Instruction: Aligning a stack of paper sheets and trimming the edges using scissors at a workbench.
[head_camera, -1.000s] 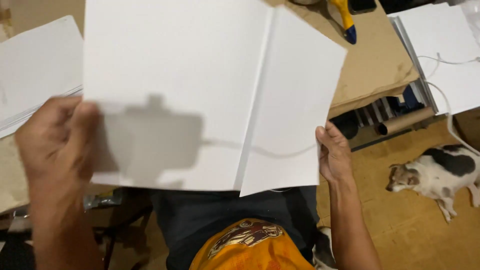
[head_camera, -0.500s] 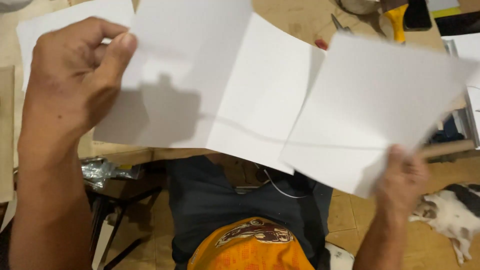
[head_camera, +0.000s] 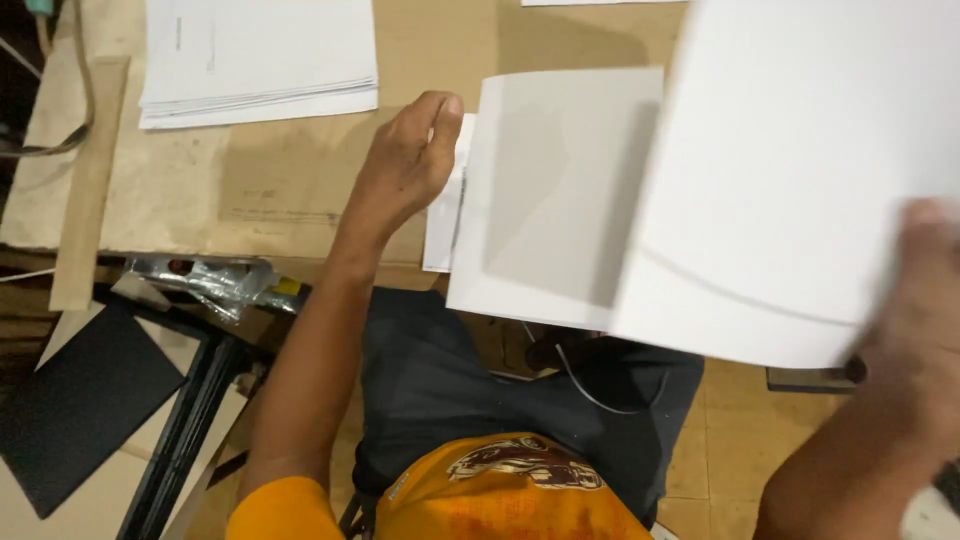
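Note:
My left hand grips the left edge of a set of folded white sheets, with the thumb on top near their upper corner. The sheets rest on the front edge of the cardboard-covered table and hang partly over my lap. My right hand, blurred at the lower right, holds a large loose white sheet by its lower edge. That sheet is lifted toward the camera and covers the right part of the folded sheets.
A stack of white paper lies at the table's far left. A wooden strip runs along the left edge, with crumpled foil below it. A black table leg and a dark board are lower left.
My right hand has pulled one white sheet away to the right and raised it. My left hand has shifted to the left edge of the remaining folded sheets, now lower on the table.

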